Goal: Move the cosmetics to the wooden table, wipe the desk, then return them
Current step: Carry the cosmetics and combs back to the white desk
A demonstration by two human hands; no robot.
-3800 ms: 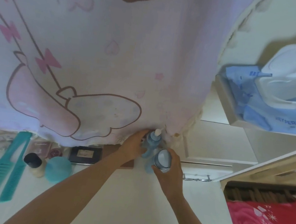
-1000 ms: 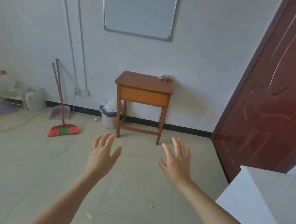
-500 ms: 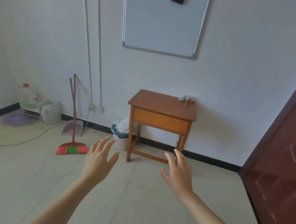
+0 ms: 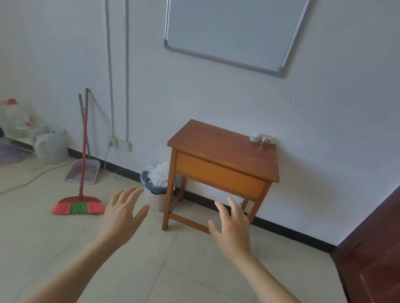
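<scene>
A small wooden table point(image 4: 214, 145) stands against the white wall ahead of me. On its far right corner sit two little cosmetic jars, a pale green one point(image 4: 254, 137) and a clear one with a pink base point(image 4: 265, 140). My left hand point(image 4: 123, 213) and my right hand point(image 4: 231, 226) are stretched out in front of me at about waist height, fingers spread and holding nothing. Both hands are well short of the table. The desk is out of view.
A waste bin point(image 4: 155, 191) with white paper stands left of the table legs. A red broom point(image 4: 83, 163) and a dustpan point(image 4: 84, 171) lean on the wall further left. A dark red door point(image 4: 386, 245) is on the right. A whiteboard point(image 4: 232, 24) hangs above.
3.8 s ago both hands held blue bottles at the desk; now they are empty and I face the wooden table. Over the last second the table has come closer.
</scene>
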